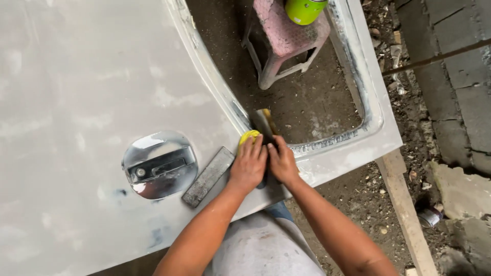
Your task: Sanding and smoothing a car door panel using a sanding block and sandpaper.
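- Large grey-primed car door panel [76,92], lying flat, patchy with lighter filler marks; fills the left and centre of the view. Its window frame [376,122] opens onto bare dirt ground.
- Pink plastic stool [286,36] stands on the dirt inside the window opening; a lime-green round can [303,9] sits on its seat.
- Long pale wooden plank [406,209] runs under the panel's lower right corner.
- Chromed door-handle recess [159,164], oval and shiny, set in the panel left of the hands.
- Dark grey rectangular sanding block [208,176] lies flat on the panel between the handle recess and the left hand, just beside the wrist, not held.
- Left hand [248,166] pressed palm-down, fingers together, on a yellow sponge pad [249,136] at the panel's window edge; only the pad's tip shows beyond the fingertips.
- Right hand [282,162] flat beside it, touching the left, fingers laid over a dark sheet [262,122] at the same edge; grip cannot be made out.
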